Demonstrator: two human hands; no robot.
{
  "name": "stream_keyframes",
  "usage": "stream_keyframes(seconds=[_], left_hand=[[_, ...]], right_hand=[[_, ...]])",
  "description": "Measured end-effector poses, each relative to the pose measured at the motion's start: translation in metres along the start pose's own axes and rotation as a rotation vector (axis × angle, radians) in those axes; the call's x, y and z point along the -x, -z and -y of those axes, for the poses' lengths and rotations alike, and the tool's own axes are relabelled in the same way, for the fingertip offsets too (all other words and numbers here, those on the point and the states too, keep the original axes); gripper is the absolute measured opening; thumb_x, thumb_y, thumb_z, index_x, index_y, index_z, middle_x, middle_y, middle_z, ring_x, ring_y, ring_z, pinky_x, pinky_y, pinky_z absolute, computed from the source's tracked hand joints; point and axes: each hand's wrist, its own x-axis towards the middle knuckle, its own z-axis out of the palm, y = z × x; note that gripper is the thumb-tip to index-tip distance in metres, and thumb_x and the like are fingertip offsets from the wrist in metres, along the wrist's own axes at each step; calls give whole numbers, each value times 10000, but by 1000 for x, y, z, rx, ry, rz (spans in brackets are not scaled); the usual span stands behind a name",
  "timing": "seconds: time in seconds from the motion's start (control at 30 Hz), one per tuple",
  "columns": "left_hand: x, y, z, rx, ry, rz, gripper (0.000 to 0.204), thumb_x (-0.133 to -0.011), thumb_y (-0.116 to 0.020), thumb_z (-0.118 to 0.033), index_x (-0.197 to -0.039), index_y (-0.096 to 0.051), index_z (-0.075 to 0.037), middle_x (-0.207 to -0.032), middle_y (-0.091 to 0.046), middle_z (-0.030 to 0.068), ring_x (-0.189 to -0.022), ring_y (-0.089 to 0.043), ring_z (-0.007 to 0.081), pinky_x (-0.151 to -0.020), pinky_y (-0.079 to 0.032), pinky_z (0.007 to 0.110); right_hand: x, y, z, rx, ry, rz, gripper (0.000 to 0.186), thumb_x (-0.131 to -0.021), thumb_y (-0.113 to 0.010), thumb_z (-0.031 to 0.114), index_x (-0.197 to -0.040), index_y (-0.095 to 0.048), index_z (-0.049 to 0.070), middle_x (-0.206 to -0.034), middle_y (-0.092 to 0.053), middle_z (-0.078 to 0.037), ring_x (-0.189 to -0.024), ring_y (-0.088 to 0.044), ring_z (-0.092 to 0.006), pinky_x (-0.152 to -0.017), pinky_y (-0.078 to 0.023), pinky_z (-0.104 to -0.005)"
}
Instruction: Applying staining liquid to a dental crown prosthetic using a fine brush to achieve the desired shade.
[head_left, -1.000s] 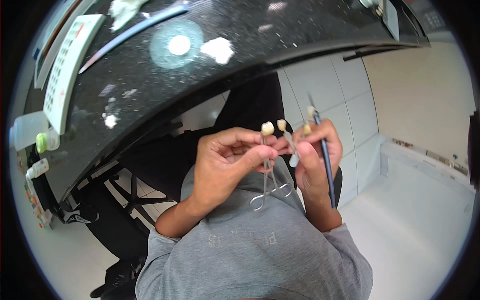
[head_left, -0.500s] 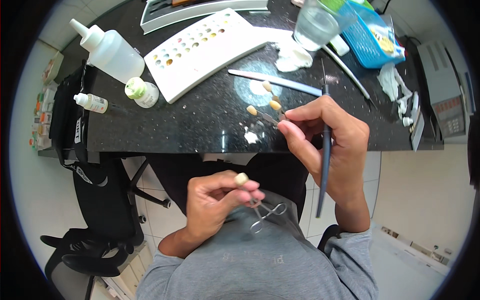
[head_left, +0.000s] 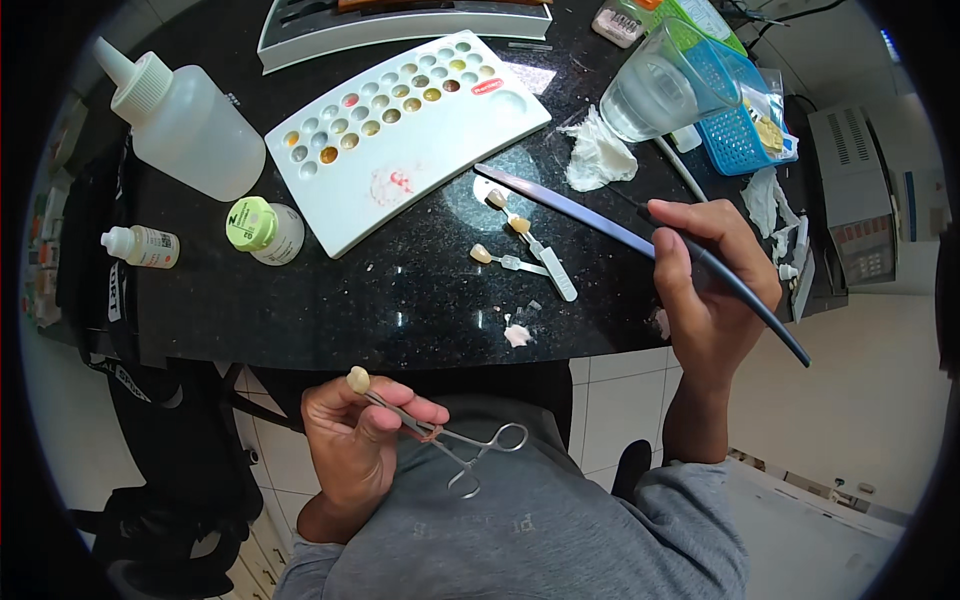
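Observation:
My left hand [head_left: 350, 440], in front of the counter edge, grips locking forceps [head_left: 470, 440] by the shanks. At their tip sits a small cream tooth crown [head_left: 358, 380]. Over the counter's right side, my right hand [head_left: 718, 285] is closed around a slim dark-handled brush [head_left: 745, 290], its fine tip pointing up and left. Three tooth shade tabs [head_left: 553, 268] lie on the black counter, to the left of that hand. A long pale spatula [head_left: 570, 208] runs behind its fingers; whether they touch it I cannot tell.
Behind the shade tabs lies a white palette [head_left: 400, 150] with coloured wells. To its left stand a squeeze bottle [head_left: 200, 130], a green-capped jar [head_left: 265, 230] and a dropper bottle [head_left: 140, 247]. A glass of water [head_left: 655, 90], crumpled tissue [head_left: 600, 155] and blue basket [head_left: 740, 140] are back right.
My right hand has let go of the shade tabs, which now lie on the counter, and has moved right with the brush. My left hand has shifted left with the forceps and crown.

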Motion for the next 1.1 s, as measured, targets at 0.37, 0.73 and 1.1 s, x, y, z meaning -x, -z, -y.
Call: stream_keyframes(seconds=[0.37, 0.73, 1.1], left_hand=[[-6, -13, 2, 122, 39, 23, 282, -877, -658, -169, -1009, -627, 78, -864, -685, 209, -817, -699, 275, -679, -604, 334], [-4, -14, 8, 61, -32, -11, 233, -852, -672, -108, -978, -641, 86, -902, -686, 206, -846, -691, 236, -724, -596, 310], [-5, -15, 8, 82, -51, -11, 203, -825, -684, -65, -932, -634, 99, -909, -677, 205, -898, -680, 270, -785, -597, 392]], right_hand=[[27, -5, 19, -425, 166, -127, 212, -841, -530, 115, -979, -594, -32, -675, -570, -113, -562, -524, -136, -494, -410, -221], [19, -50, 49, -784, 284, 403, 316, -637, -790, -18, -902, -616, -17, -741, -644, -127, -632, -659, -221, -514, -539, -285], [21, -61, 51, -734, 290, 281, 277, -586, -780, -25, -787, -592, 0, -630, -620, -124, -499, -608, -187, -401, -488, -262]])
